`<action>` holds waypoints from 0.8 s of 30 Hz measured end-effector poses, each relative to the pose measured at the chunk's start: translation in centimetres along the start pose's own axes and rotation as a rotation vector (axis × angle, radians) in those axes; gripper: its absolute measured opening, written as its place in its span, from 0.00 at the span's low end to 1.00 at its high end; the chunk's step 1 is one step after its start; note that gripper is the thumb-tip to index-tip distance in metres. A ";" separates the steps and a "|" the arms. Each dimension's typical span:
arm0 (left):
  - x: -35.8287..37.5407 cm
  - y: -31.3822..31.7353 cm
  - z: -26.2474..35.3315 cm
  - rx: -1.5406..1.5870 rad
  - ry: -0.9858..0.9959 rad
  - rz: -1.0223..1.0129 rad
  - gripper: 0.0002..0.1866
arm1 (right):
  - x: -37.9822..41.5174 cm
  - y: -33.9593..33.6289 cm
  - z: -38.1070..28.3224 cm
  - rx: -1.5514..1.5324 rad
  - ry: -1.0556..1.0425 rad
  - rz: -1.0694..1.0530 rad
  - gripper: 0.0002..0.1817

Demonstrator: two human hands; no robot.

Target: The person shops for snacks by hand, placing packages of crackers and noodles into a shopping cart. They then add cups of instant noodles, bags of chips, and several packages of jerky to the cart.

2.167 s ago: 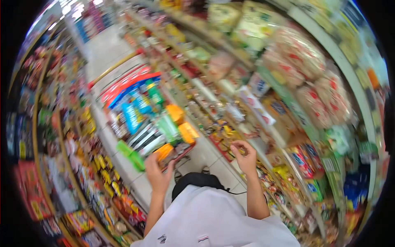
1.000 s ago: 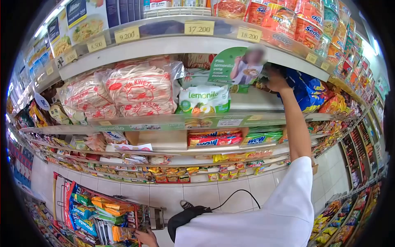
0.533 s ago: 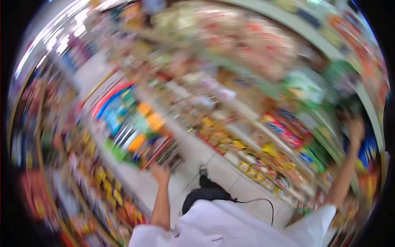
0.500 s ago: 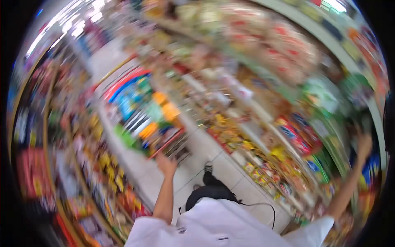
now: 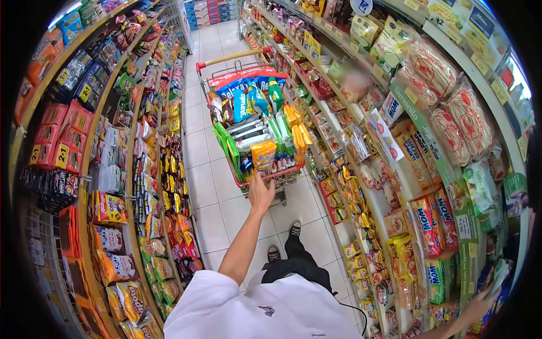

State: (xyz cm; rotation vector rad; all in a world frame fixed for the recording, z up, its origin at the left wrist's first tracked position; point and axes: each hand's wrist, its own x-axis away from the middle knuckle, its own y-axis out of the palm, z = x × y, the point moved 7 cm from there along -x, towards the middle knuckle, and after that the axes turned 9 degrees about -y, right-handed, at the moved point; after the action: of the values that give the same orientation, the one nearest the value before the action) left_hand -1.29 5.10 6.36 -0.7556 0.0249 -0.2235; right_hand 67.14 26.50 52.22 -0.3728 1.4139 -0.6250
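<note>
My left hand (image 5: 261, 194) is closed on the front rim of a red-edged shopping cart (image 5: 276, 174). Just above its fingers stands a yellow packet (image 5: 263, 154) inside the cart. The cart is full of snack packets: blue packets (image 5: 244, 105), green ones (image 5: 227, 148), and orange ones (image 5: 301, 135). Far to the right, my right hand (image 5: 483, 301) grips a pale green packet (image 5: 500, 275) beside the right-hand shelf. The lettering on that packet is too distorted to read, and part of the hand's grip is hidden.
Packed shelves line both sides of the aisle, with yellow snack bags (image 5: 117, 265) low on the left. Red and green boxes (image 5: 427, 226) and bagged flatbreads (image 5: 466, 121) fill the right. White floor tiles (image 5: 207, 226) run between, under my feet.
The view has turned and sharpened, bringing the cart upright in the picture. My left hand stays at the cart's rim. My right hand now appears lower at the right, with the packet in it.
</note>
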 end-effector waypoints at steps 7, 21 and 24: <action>-2.7 -7.3 8.0 0.196 0.232 0.119 0.34 | 6.6 0.2 -12.7 -1.068 -0.275 -0.151 0.23; -3.9 -6.3 8.2 -0.086 0.207 -0.008 0.24 | 16.9 -0.5 -74.0 -1.828 -1.063 -0.894 0.19; -3.5 -6.5 8.2 -0.043 0.193 0.006 0.24 | 21.2 -1.5 -78.9 -1.798 -1.311 -0.906 0.18</action>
State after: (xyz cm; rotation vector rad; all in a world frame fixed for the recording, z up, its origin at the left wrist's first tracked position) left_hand -5.07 6.81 16.60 -0.7741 0.2155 -0.2900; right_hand -9.90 22.05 25.36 -2.3585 0.0254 0.4661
